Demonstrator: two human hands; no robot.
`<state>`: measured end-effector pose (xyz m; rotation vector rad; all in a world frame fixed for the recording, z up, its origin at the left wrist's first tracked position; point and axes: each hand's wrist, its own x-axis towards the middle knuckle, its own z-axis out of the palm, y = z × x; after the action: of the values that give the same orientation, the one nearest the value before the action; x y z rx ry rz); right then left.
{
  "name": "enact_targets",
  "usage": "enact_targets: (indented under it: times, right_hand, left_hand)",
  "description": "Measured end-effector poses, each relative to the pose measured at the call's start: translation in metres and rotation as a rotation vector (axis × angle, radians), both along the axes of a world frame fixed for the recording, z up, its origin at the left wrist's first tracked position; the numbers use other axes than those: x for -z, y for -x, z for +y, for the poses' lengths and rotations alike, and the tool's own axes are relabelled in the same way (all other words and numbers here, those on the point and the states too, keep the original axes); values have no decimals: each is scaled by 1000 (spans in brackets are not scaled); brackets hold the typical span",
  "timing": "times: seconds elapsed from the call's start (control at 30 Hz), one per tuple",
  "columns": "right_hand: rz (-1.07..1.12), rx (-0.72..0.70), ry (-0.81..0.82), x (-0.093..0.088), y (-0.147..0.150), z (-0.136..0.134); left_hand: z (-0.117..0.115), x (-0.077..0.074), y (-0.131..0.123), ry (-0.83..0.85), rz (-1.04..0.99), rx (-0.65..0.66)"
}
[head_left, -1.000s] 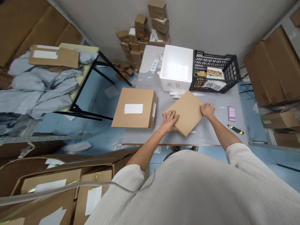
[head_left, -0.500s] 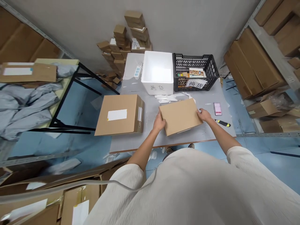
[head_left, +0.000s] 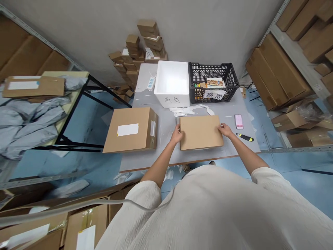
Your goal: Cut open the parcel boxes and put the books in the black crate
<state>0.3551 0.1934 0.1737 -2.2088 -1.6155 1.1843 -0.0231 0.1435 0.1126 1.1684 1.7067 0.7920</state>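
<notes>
A flat brown cardboard box (head_left: 201,133) lies on the grey-topped table (head_left: 161,159), its edges square to the table's front edge. My left hand (head_left: 177,134) grips its left side, and my right hand (head_left: 225,130) grips its right side. To the left sits a larger taped carton with a white label (head_left: 131,130). Its underside and the box's underside are hidden.
Behind stand a white foam box (head_left: 171,83) and a black plastic crate (head_left: 213,83) holding papers. A pink packet (head_left: 238,121) and a yellow-black utility knife (head_left: 244,137) lie right. Small cartons (head_left: 132,52) are stacked behind; shelved cartons flank the table.
The flat box has rotated from a tilted angle until its edges line up with the table's front edge. Both hands turned with it, and the view has shifted slightly.
</notes>
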Motion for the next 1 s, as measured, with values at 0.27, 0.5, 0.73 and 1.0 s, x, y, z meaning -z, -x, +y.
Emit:
enact_targets:
  times: [0.27,0.5,0.73,1.0]
  right_hand:
    - [245,182,-59,-7,16,8]
    - [343,217,-68,-12,17,9]
    - [323,201,-238,-27,14,26]
    - [188,113,-332,-31,7,33]
  left_hand:
    - [33,-14,-7,138,-97,-190]
    - [34,-31,-6,90,-112,-193]
    - [43,-56,0,-103,-10,-307]
    - [37,-79,0,-184,63,-355]
